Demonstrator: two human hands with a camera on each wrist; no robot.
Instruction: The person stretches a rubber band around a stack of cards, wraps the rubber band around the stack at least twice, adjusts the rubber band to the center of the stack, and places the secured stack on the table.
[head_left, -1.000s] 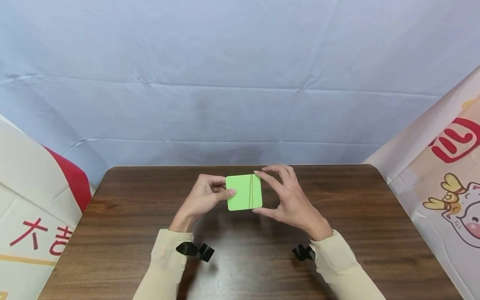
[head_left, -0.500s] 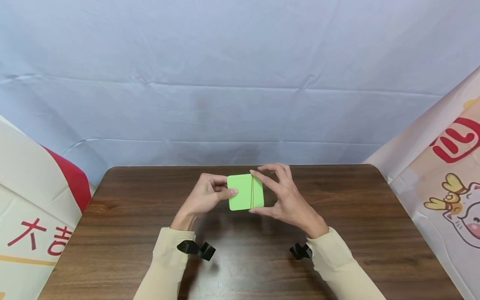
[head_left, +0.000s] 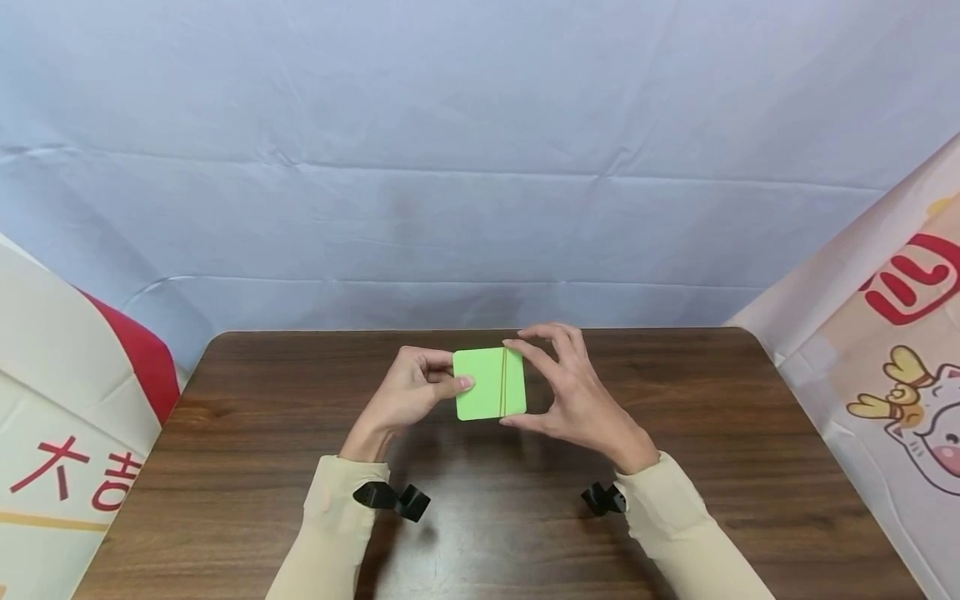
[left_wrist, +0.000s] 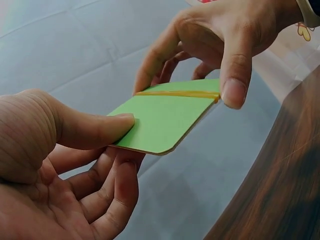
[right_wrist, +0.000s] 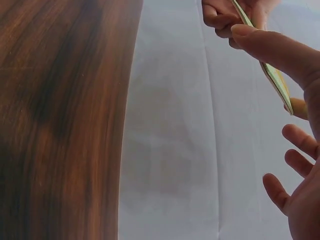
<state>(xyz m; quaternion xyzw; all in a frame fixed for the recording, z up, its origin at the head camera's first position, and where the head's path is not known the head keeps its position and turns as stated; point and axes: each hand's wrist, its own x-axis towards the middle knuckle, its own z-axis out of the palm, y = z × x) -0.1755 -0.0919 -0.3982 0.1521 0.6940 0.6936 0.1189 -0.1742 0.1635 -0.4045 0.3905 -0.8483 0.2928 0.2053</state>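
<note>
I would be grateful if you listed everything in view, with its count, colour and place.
green card: one on show, bright green, held up centrally
band: two strands, loop count unclear; yellow, across the card's right part
table: one, dark brown, underneath
backdrop: one, pale blue-grey, behind
left printed sheet: one, off-white with red, left side
right printed sheet: one, pale with red, right side
devices: two, black, at the wrists
sleeves: two, cream, on both forearms
left hand: one, bare, pinching the card
right hand: one, bare, thumb and finger at the card's edges

Brown wooden table point(head_left: 247, 467) across the lower frame; pale cloth backdrop point(head_left: 450, 167) above; red-lettered banner point(head_left: 52, 400) lower left; cartoon banner point(head_left: 892, 333) at right.
</note>
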